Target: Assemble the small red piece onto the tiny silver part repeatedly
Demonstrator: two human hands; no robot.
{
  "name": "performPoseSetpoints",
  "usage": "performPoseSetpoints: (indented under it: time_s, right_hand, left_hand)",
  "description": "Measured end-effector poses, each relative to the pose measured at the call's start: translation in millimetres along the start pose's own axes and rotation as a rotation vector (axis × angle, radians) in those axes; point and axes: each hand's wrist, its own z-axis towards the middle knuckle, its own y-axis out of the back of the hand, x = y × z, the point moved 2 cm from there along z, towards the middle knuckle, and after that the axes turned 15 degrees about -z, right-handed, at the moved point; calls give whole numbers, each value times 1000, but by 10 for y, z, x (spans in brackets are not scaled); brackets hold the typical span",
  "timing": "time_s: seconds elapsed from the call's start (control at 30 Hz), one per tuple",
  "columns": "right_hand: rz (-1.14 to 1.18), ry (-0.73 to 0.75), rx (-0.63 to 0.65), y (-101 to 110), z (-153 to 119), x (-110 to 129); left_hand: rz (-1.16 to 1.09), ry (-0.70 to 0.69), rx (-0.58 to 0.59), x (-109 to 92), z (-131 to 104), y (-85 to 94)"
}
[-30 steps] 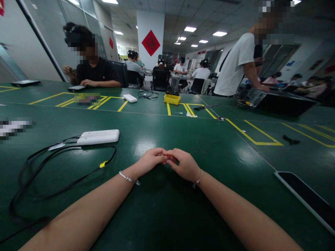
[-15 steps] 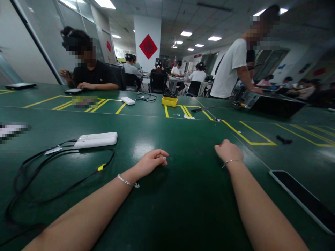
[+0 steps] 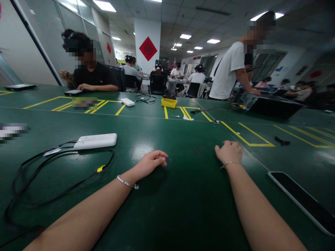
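My left hand (image 3: 151, 163) rests on its side on the green table (image 3: 183, 202), thumb uppermost. Its fingers bend loosely, with nothing between them. To its left lies a white power bank (image 3: 95, 141) with black cables (image 3: 65, 190) looping toward me; one cable carries a yellow tag (image 3: 101, 168). My right hand (image 3: 229, 152) lies back upward on the table. The fingers there curl under, their tips are hidden, and no object shows in them. Nearest to that hand is a dark-screened phone (image 3: 300, 198) with a pale edge. Both wrists wear thin bracelets.
Farther off stand a yellow bin (image 3: 169, 102), a second white power bank (image 3: 127, 101) and a coil of black cable (image 3: 146, 99). A person in black (image 3: 95, 76) sits across the table. One in white (image 3: 227, 71) leans over a large dark case (image 3: 272, 104).
My right hand's fingers have shifted slightly, so more of the knuckles show. My left hand stays in place. The whole view has tilted slightly.
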Motion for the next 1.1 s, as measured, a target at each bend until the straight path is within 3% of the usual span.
performPoseSetpoints:
  time_s: [0.1,0.23,0.33,0.4,0.5,0.67,0.73,0.8,0.87,1.1]
  right_hand:
    - [193,446,-126,202,-281,472]
    - [400,957,-117,352,-812,981]
    - [395,1189,-40,351,-1063,1158]
    - [361,1242,-6,325,-1062,1165]
    - [261,1041,-6,278,-794,991]
    - [-100,241,51,111,-142,243]
    - [-153,22,105,4,21,-60]
    - [-152,-53,179,-117,116,-262]
    - [-138,-27,247,-220,160,-352]
    - [-110,57,211,-255,146,-291]
  left_hand:
    - [-2,-5,3,4,0,2]
    - [-5,-33,3,3,0,-1]
    - [-28,-57,-37,-2,12,-2]
    - [-54,-61,-62,8,26,3]
    - [-74,-51,-69,43,47,21]
    - [-72,-47,-63,63,52,32]
    - [-69,-39,-67,48,46,23]
    - [-64,-31,-75,30,41,12]
    - [-62,-28,-83,15,38,4]
    - [-48,-37,-80,27,41,12]
